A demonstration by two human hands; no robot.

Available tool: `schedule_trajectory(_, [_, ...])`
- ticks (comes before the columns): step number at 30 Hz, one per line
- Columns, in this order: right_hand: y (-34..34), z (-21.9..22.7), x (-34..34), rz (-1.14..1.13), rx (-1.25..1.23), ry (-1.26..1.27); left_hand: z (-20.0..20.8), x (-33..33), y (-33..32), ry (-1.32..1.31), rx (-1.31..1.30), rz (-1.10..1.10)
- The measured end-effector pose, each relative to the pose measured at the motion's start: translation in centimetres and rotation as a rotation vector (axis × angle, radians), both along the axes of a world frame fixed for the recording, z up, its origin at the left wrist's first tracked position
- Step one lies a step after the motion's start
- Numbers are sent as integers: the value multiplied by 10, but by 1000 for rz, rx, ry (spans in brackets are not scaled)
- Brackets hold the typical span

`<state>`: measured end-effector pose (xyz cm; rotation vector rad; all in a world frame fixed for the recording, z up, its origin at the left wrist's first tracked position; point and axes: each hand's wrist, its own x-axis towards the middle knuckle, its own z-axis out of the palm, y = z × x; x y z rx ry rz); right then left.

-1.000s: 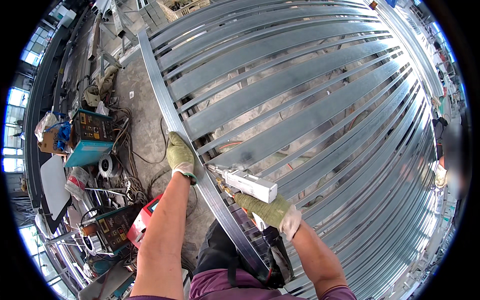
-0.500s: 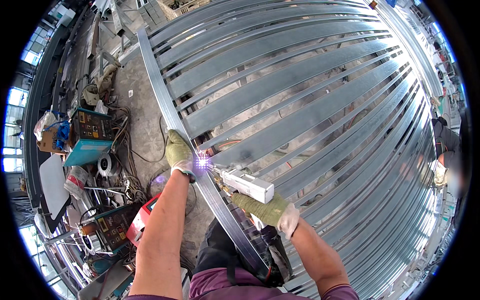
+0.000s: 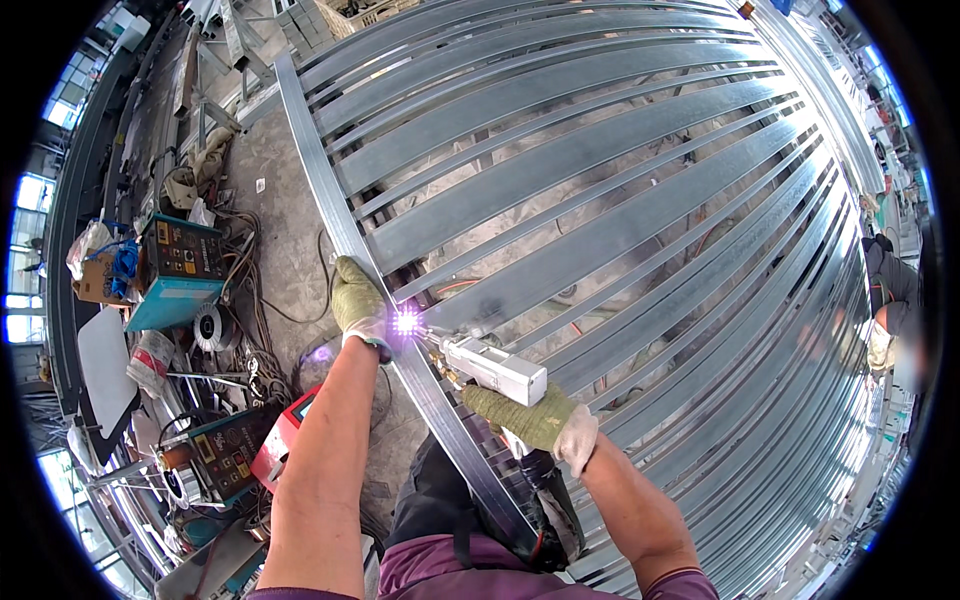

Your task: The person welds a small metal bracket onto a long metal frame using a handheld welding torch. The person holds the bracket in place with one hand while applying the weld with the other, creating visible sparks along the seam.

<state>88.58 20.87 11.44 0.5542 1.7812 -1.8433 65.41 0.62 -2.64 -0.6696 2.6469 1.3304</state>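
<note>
A white, boxy handheld laser welding gun (image 3: 497, 369) is in my right hand (image 3: 527, 416), whose green-gloved fingers are closed round its grip below the body. Its nozzle points left, and a bright purple-white welding spark (image 3: 406, 322) glows at the tip. The spark sits on the long steel side rail (image 3: 335, 217), near the end of a flat steel slat (image 3: 600, 238). Against that rail, just left of the spark, my left hand (image 3: 359, 302) is closed over the edge in a green glove with a pale cuff. Its fingertips lie partly out of sight.
Many parallel slats fill the right side, with gaps between them. At left stand teal-and-black welding machines (image 3: 183, 250), a red machine (image 3: 285, 437), a wire spool (image 3: 208, 328) and cables (image 3: 243, 262) on the floor. Another person (image 3: 888, 290) is at the far right edge.
The spark at the nozzle looks slightly larger and more purple. Both hands and the gun stay in nearly the same place.
</note>
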Motion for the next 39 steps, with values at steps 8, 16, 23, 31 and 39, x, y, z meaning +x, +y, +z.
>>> schedule_trajectory(8, [-1, 3, 0, -26, -38, -5, -18, -4, -8, 28, 94, 4])
schedule_trajectory(16, [-1, -7, 7, -10, 17, 44, -5, -1, -2, 31, 68, -1])
schedule_trajectory(23, [1, 10, 4, -25, -55, -51, 3, -1, -1, -75, 184, 36])
schedule_trajectory(31, [1, 9, 7, -6, -55, -45, 5, 0, 1, 42, 85, 6])
schedule_trajectory(39, [0, 4, 9, -6, -76, -33, 1, 0, 2, 76, 139, 54])
